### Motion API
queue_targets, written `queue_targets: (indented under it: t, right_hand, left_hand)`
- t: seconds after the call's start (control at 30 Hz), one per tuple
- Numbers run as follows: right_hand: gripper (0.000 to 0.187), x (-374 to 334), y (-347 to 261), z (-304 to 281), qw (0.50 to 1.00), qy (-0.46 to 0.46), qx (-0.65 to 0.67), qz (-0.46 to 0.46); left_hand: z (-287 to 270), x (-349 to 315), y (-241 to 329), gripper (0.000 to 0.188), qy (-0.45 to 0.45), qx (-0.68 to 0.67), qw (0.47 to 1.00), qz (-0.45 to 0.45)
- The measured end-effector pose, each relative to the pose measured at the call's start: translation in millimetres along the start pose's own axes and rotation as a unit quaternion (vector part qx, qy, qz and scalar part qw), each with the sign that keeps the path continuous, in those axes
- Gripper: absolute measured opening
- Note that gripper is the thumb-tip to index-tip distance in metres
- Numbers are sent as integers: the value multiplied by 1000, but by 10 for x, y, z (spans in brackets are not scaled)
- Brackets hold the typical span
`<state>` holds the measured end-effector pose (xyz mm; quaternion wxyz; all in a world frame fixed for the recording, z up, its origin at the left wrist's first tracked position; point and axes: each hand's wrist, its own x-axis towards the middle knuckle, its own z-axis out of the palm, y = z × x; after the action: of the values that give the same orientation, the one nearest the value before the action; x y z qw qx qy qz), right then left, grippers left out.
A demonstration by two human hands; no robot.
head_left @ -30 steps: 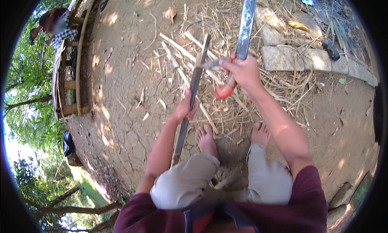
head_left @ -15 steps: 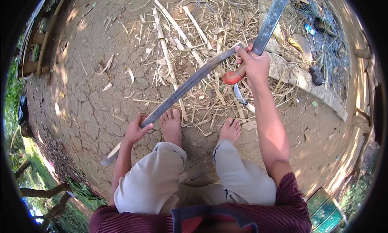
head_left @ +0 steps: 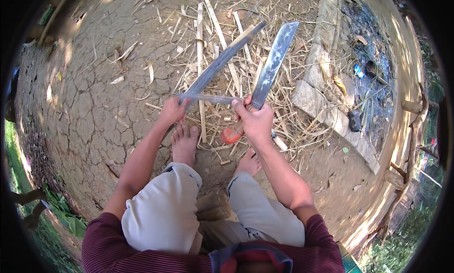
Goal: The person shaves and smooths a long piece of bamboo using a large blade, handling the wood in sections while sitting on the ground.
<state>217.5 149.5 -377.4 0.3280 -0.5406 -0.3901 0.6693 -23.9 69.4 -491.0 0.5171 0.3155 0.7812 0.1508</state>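
Note:
My left hand [head_left: 173,110] is closed around a long, dark grey split-bamboo strip [head_left: 215,65] that slants up and away to the right. A thinner, blurred strip [head_left: 213,98] spans from the left hand to the right; I cannot tell whether it is part of the same piece. My right hand [head_left: 256,120] grips a machete [head_left: 274,60] by its handle, the broad dark blade pointing up and away. Below the fist shows the handle's red rounded end [head_left: 230,136]. Right thumb and fingers also meet the thin strip's end.
Pale split strips [head_left: 200,60] and shavings litter the cracked earth ahead of my bare feet [head_left: 184,143]. A small tool's pale handle [head_left: 280,141] lies beside my right forearm. Stone slabs [head_left: 309,100] edge an ashy patch [head_left: 373,88] on the right, with a dark block [head_left: 354,120] there.
My right hand has come down and left with the machete, closer to my left hand, which has moved up. The strip's far end, formerly at my right hand, now points free up and away.

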Motion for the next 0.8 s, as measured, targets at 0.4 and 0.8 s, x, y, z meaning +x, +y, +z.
queue_targets:
  t: [0.4, 0.8]
  right_hand:
    - [29, 547, -674, -1016, 927, 299, -196, -111]
    - [31, -54, 306, -597, 837, 3, -505, -212]
  left_hand:
    - [-74, -79, 27, 62, -35, -17, 999, 11]
    - [-50, -579, 414, 64, -75, -49, 995, -47]
